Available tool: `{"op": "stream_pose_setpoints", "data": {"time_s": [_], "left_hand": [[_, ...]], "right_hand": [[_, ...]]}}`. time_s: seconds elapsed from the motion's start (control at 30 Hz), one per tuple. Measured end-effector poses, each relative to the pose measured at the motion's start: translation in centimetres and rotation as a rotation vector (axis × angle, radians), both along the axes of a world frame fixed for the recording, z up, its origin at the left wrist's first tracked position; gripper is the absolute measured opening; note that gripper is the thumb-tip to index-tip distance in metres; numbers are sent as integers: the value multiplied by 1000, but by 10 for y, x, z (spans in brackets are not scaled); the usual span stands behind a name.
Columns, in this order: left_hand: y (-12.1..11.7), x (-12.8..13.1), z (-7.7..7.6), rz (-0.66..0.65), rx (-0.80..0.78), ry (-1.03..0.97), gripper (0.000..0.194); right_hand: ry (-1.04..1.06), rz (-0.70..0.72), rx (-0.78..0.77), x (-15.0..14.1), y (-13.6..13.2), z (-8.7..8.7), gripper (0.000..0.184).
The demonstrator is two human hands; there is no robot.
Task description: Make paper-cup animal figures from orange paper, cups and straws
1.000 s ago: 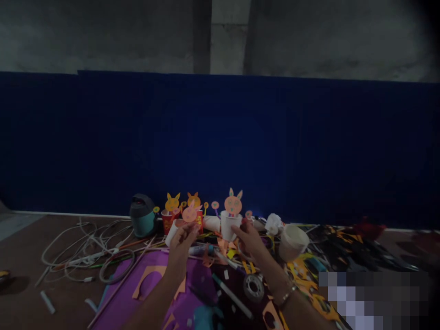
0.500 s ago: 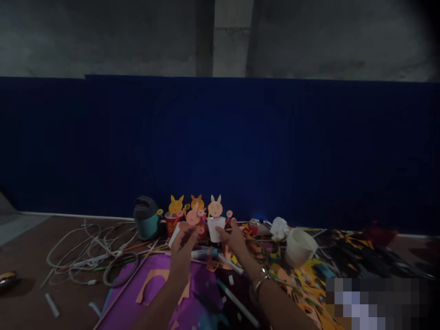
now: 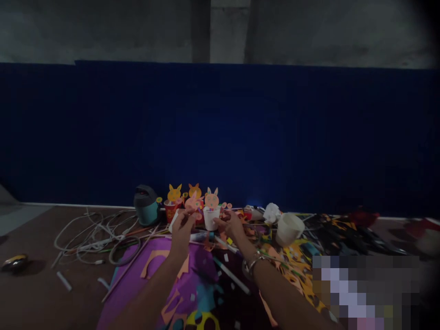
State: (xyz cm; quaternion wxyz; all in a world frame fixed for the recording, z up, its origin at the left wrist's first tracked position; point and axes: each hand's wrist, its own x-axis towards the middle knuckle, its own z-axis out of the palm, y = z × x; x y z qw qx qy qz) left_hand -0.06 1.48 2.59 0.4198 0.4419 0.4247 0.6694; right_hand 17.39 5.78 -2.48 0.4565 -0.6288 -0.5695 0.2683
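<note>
My left hand [image 3: 182,225] is closed around a tilted white paper cup [image 3: 174,220], partly hidden by my fingers, with a pink paper bunny head [image 3: 193,201] leaning out at its top. An upright white paper cup [image 3: 211,219] stands to the right, carrying another pink bunny face [image 3: 212,200] and small round paper paws [image 3: 227,206]. Against its right side, the fingers of my right hand [image 3: 232,225] are closed, with a bracelet at the wrist. Just behind are a red cup [image 3: 170,211] with a yellow animal face [image 3: 174,193] and an orange animal face [image 3: 195,190].
A teal and dark container [image 3: 146,206] stands beside tangled white cables [image 3: 82,233] at left. Purple sheets [image 3: 130,284] and cut paper scraps lie in front. To the right are crumpled white paper [image 3: 272,212], a cream cup [image 3: 289,229] and yellow scraps [image 3: 302,266]. Behind rises a blue panel [image 3: 220,128].
The camera view has tipped down a little, so the scene sits higher. Both hands stay at the white cups; my right fingers have drawn closer together at the upright cup's side.
</note>
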Motion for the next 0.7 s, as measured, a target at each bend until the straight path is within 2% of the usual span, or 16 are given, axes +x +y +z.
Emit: {"op": "stream_pose_setpoints", "data": {"time_s": [0.2,0.27,0.37,0.43,0.53,0.57,0.6,0.7], "left_hand": [[6,3,4,-51,-12,151,30],[-2,1,6,-102,-1,224,31],[-29,-6,1,-168,20,355,29],[-54,-12,-10,-214,37,460,24],[-91,-19,-37,-328,132,900,35],[-100,-21,-48,-331,153,999,41],[-106,-22,-59,-347,178,1101,48],[-110,-25,-89,-293,293,1325,57]], "right_hand": [[-103,51,56,9,-13,9,41],[-139,48,89,14,-24,15,37],[-199,69,138,17,-50,24,29],[-237,129,166,12,-75,27,22],[-306,284,181,0,-115,23,12],[-403,394,180,-3,-126,19,11],[-485,441,192,-7,-136,13,12],[-623,435,209,-11,-151,-9,36]]}}
